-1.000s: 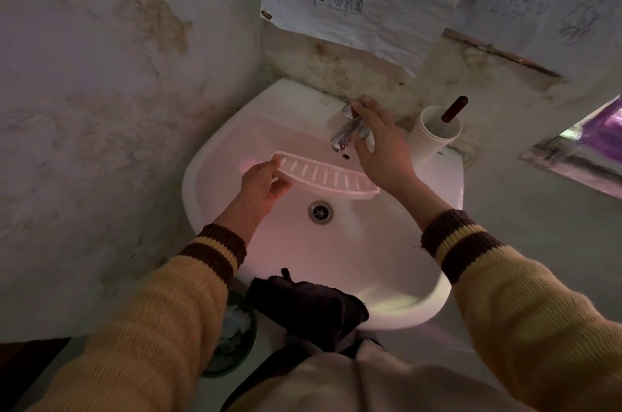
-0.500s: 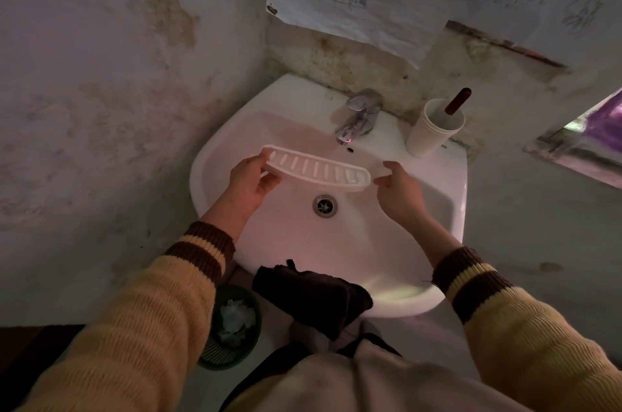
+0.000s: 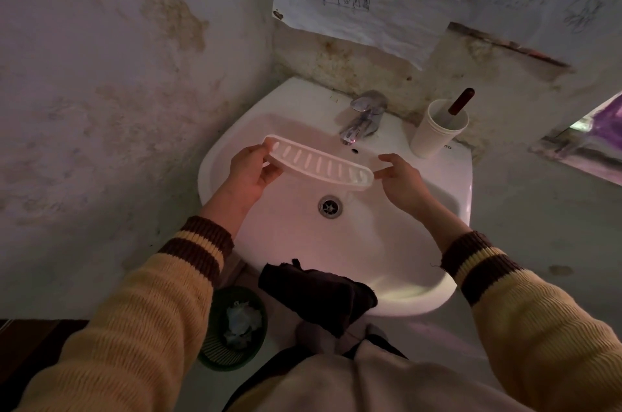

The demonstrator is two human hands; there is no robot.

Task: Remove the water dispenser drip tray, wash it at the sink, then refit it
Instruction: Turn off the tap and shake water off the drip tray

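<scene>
The head view looks down on a white sink point(image 3: 447, 290) set in the corner of a stained wall. The drip tray point(image 3: 319, 165), a long, shallow, pale plastic strip with a row of slots, is held level above the basin, just nearer than the tap point(image 3: 361, 118) and farther than the drain point(image 3: 330, 207).

The left hand point(image 3: 250, 176) pinches the tray's left end, thumb under the near edge and fingers curled over the far rim. The right hand point(image 3: 404, 184) is loosely spread at the tray's right end; one fingertip seems to touch the end, but whether it grips cannot be told. No water can be made out at the spout.

A white cup point(image 3: 434, 133) with a dark-handled tool stands on the sink's far right ledge, clear of the tray. A dark cloth point(image 3: 316, 293) lies over the sink's near rim, and a green waste basket point(image 3: 232, 327) sits on the floor below to the left.

The tray looks light, thin and fairly stiff, though long enough to flex or twist if held by one end alone. Wet plastic would likely be slippery, so a hold at both short ends, thumbs under and fingers over the rim, seems safest. The slots offer some purchase for fingertips. A drop into the ceramic basin could crack a thin edge, so keeping it low over the bowl appears wise.
</scene>
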